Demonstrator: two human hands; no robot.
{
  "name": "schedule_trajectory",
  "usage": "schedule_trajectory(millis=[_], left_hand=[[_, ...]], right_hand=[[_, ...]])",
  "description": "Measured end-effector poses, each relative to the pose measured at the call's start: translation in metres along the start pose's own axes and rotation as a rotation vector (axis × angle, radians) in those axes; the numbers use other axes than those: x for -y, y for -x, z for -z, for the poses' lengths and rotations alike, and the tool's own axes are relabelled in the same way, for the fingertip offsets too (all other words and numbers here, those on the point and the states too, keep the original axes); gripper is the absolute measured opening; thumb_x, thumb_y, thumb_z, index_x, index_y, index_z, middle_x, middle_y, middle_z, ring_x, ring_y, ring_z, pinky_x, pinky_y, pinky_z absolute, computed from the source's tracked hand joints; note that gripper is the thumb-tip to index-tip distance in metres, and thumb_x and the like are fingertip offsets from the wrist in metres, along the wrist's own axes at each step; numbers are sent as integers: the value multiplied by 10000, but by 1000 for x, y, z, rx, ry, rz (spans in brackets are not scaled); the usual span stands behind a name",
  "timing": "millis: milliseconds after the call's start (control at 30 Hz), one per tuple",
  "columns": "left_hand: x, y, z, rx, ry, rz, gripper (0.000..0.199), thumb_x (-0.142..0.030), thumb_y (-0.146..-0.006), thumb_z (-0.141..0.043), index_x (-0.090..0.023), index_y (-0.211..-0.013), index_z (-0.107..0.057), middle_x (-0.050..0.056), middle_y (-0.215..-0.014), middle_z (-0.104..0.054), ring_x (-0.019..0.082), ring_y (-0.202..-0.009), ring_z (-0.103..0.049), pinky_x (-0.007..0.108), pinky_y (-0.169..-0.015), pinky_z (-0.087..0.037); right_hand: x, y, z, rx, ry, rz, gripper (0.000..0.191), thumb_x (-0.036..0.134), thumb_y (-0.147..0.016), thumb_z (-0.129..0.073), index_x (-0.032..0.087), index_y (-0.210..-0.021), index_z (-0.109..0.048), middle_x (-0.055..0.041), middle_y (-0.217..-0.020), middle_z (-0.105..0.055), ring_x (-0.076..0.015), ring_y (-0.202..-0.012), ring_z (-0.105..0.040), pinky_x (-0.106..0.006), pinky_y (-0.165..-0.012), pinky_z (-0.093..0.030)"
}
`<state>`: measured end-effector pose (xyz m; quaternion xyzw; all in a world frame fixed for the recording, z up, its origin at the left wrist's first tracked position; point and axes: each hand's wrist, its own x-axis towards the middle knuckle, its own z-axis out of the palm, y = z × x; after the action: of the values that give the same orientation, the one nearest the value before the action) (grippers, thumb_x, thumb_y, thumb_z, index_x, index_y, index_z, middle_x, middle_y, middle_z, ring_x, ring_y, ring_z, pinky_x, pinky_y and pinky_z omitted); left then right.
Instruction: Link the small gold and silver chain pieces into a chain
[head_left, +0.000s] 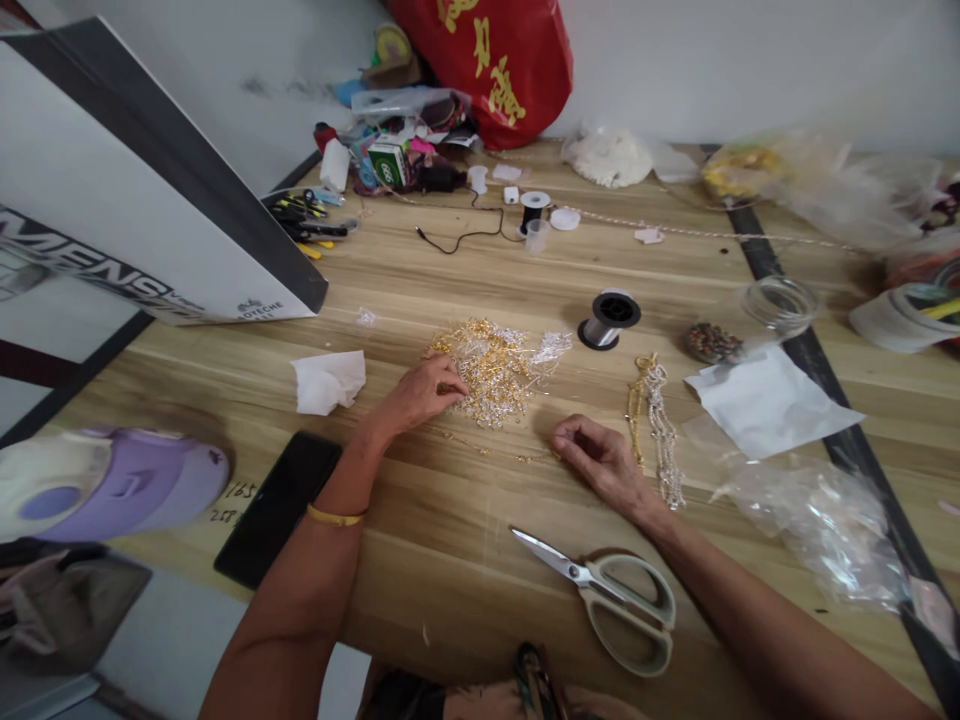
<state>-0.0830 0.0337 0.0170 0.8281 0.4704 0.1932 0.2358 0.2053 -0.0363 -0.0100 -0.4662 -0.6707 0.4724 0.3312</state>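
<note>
My left hand (pixel 430 391) rests at the left edge of a heap of small gold and silver jewelry pieces (pixel 496 378). Its thumb and fingers are pinched together, and whatever lies between them is too small to make out. To the right, my right hand (pixel 595 452) has its fingertips closed at one end of a thin gold chain (pixel 480 449). That chain stretches leftward along the table below the heap. Just beyond the right hand lie gold chains (pixel 637 400) and silver chains (pixel 661 440). Open-bladed scissors (pixel 574 573) lie nearer me, between my forearms.
A wire spool (pixel 609 319) stands behind the heap, with a glass jar of beads (pixel 750 318) farther right. Plastic bags (pixel 821 525) and white paper (pixel 776 400) lie on the right. At left are a phone (pixel 277 510), a tissue (pixel 328 382) and a large box (pixel 150 190).
</note>
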Motion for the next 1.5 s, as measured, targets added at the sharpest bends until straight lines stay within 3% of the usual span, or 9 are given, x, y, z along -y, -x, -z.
schedule_trajectory(millis=[167, 367, 533, 1100, 1367, 1500], left_hand=[[-4, 3, 10, 4, 166, -14, 137, -213, -826, -594, -222, -875, -722, 41, -903, -619, 158, -885, -567, 319, -822, -443], [7, 6, 19, -51, 116, 39, 83, -201, -779, -635, -190, -807, -712, 33, -836, -662, 165, -856, -577, 324, -826, -428], [7, 7, 24, 53, 60, 96, 85, -164, -756, -625, -172, -720, -702, 19, -760, -675, 152, -771, -577, 279, -734, -422], [6, 5, 19, 139, -22, 96, 117, -171, -763, -597, -172, -698, -694, 24, -735, -673, 150, -757, -560, 285, -735, -408], [4, 4, 16, 45, -11, 121, 92, -192, -783, -602, -168, -783, -691, 27, -793, -679, 146, -771, -574, 285, -738, -425], [4, 4, 17, 51, 6, 100, 71, -177, -759, -631, -171, -790, -695, 28, -803, -673, 146, -775, -579, 286, -750, -432]], right_hand=[[-1, 0, 0, 4, -5, -1, 249, 404, -869, -535, 168, -808, -583, -10, -666, -513, -125, -600, -442, -247, -543, -353], [0, 0, 0, 2, 20, 4, 226, 379, -876, -530, 165, -822, -578, -8, -660, -504, -121, -596, -431, -244, -537, -345], [0, 1, 0, 6, 29, 4, 219, 371, -877, -531, 163, -823, -570, -5, -671, -501, -116, -602, -429, -241, -544, -339], [-4, 0, 0, -2, 15, -2, 225, 378, -875, -540, 163, -822, -580, 2, -664, -499, -109, -592, -427, -238, -537, -341], [-2, 0, 0, 1, -6, -4, 223, 378, -875, -538, 164, -824, -575, 2, -662, -493, -110, -584, -415, -237, -532, -337], [-2, 0, 0, 0, 1, 2, 220, 375, -876, -538, 164, -824, -574, -5, -678, -508, -115, -599, -429, -241, -548, -345]])
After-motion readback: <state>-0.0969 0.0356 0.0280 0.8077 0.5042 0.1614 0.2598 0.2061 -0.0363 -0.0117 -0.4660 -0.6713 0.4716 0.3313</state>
